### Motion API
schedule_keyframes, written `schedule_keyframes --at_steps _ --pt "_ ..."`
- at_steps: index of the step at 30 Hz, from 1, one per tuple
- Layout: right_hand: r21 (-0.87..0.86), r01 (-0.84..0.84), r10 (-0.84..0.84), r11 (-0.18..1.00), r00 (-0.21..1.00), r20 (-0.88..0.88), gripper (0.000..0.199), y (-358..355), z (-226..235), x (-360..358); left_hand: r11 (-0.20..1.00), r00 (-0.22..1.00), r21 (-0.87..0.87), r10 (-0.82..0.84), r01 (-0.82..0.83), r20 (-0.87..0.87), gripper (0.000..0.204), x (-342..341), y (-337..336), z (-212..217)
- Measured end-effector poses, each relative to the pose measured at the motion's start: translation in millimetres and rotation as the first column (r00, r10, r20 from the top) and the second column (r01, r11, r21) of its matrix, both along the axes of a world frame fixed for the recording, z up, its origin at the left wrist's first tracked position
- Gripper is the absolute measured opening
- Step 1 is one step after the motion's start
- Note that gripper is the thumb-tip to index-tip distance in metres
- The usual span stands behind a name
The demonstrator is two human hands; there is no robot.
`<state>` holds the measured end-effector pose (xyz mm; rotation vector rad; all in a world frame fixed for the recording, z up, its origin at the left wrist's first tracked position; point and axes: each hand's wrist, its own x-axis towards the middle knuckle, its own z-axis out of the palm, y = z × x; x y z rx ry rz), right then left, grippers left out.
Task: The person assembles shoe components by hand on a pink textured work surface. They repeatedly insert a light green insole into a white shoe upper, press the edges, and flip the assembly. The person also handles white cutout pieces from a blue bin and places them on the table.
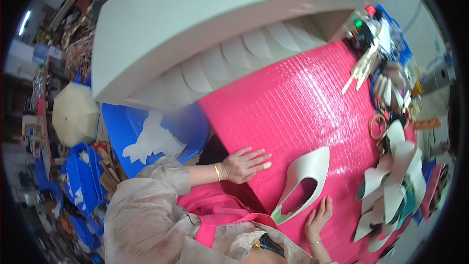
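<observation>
Both hands flat, gripping nothing: left hand [245,164] on pink sheet [293,112], right hand [318,215] touching white upper [305,183] near sheet's front edge. Could slide off w/ careless nudge, since unheld.

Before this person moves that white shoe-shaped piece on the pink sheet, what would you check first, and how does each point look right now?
1. White cut piece lies flat on the pink sheet: ok.
2. Left hand flat on the sheet, fingers spread, apart from the piece: ok.
3. Right hand rests by the piece's lower edge; touching it or not: cannot tell.
4. Neither hand has a grip on the piece: not ok.
5. Stack of white pieces at the right sits apart from the piece: ok.
</observation>
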<state>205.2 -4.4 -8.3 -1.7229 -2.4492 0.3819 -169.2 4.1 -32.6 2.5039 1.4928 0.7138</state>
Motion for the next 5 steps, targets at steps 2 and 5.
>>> schedule_keyframes --at_steps 2,5 --pt "-0.011 -0.027 0.027 1.000 0.999 0.021 0.052 3.9 1.4 1.9 0.999 1.000 -0.044 0.001 0.000 0.019 0.050 1.8 -3.7 -0.4" --pt "0.034 -0.077 0.076 0.996 0.996 0.047 0.049 5.1 0.8 2.3 0.995 0.997 -0.094 -0.009 0.016 0.070 0.050 2.4 -4.8 -2.6"
